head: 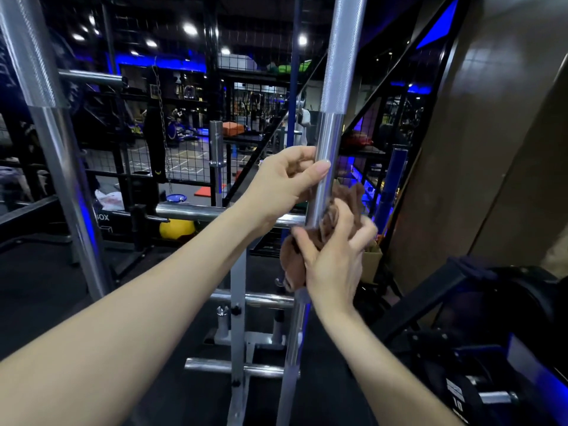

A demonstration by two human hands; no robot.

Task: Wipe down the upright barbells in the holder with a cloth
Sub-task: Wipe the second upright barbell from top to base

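A chrome barbell (333,96) stands upright in the middle right, knurled above and smooth below. My left hand (285,182) grips its smooth part, thumb across the front. Just below, my right hand (333,256) holds a brown cloth (295,265) wrapped round the same bar, fingers curled over the cloth. A second upright barbell (46,118) leans at the left. The grey holder (238,342) with its pegs stands low behind the bar, its base partly hidden by my arms.
Horizontal chrome bars (190,212) cross behind the hands. A short upright sleeve (216,155) stands further back. A yellow ball (176,229) lies on the dark floor. A black dumbbell rack (479,364) fills the lower right, a brown wall (491,149) beyond.
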